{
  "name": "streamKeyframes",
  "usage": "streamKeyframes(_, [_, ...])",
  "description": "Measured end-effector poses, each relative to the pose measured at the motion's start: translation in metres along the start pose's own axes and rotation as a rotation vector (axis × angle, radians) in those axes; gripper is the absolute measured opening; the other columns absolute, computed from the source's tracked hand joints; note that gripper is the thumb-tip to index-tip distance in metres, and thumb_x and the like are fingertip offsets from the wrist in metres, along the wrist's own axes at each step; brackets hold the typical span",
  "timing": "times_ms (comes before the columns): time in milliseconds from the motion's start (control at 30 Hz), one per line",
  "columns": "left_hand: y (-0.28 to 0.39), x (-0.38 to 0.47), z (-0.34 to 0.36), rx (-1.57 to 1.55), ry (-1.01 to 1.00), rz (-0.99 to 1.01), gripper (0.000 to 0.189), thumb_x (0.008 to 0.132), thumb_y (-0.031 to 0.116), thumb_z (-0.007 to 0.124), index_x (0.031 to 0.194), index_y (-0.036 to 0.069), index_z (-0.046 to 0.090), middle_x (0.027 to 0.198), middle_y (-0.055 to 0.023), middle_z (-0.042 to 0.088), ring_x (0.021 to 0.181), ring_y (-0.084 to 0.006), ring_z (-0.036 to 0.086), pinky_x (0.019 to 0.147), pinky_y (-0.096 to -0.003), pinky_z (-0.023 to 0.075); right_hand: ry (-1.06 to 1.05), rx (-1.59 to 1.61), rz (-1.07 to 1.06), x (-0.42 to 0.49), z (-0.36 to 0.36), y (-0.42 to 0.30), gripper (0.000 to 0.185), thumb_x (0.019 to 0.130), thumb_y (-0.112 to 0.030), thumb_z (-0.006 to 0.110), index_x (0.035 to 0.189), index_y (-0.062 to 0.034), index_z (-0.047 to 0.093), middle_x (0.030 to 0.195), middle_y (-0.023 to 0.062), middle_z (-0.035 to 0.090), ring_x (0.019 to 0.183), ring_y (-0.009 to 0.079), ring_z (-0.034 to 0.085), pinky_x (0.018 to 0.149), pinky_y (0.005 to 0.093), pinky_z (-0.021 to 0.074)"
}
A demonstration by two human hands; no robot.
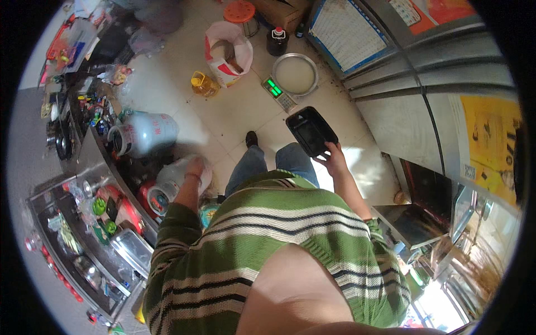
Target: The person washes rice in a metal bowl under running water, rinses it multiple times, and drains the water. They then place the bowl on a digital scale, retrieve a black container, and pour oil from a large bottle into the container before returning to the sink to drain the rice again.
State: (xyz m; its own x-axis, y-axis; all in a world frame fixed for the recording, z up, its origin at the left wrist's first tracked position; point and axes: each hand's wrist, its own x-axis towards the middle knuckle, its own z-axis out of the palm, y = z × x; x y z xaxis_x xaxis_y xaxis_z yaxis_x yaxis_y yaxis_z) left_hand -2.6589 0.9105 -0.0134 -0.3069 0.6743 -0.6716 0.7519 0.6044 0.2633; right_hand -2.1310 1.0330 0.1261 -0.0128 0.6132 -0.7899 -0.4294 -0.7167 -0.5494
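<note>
My right hand (333,160) grips the near end of a black plastic tray (312,131), its thumb over the rim. The tray's inside faces up and nothing shows in it. Beyond it on the tiled floor, a digital scale (286,101) with a lit green display lies against a round metal basin (296,55) of pale, cloudy contents. Down at my left side, my left hand (195,166) is at a grey gas cylinder (171,178); blur hides its fingers and whether it touches the metal.
Farther out are a yellow oil jug (204,85), an open white-and-red sack (228,75), a dark bottle (277,43) and an orange stool (239,11). Another gas cylinder (155,133) and a cluttered counter (98,155) line the left. Steel cabinet doors (402,121) rise on the right.
</note>
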Motion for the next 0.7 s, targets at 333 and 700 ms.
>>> streamKeyframes(333, [0.285, 0.152, -0.043, -0.826, -0.173, 0.049, 0.020, 0.087, 0.009, 0.049, 0.106, 0.003, 0.052, 0.087, -0.0067, 0.060, 0.071, -0.0157, 0.059, 0.063, -0.0256, 0.0478, 0.223, -0.055, 0.052, 0.101, 0.014, -0.067, 0.042, 0.083, -0.019, 0.053, 0.120, -0.0092, 0.035, 0.113, 0.0147, 0.047, 0.094, 0.0308, 0.054, 0.073, 0.0477, 0.0522])
streamKeyframes(700, [0.473, 0.470, -0.155, -1.284, -0.319, 0.159, 0.022, 0.082, 0.001, 0.047, 0.103, 0.002, 0.052, 0.077, -0.0076, 0.056, 0.063, -0.0196, 0.055, 0.063, -0.0336, 0.0501, 0.482, -0.036, 0.134, 0.210, 0.032, -0.125, 0.047, 0.083, -0.022, 0.055, 0.124, -0.0113, 0.033, 0.122, 0.0138, 0.044, 0.110, 0.0326, 0.048, 0.077, 0.0490, 0.0504])
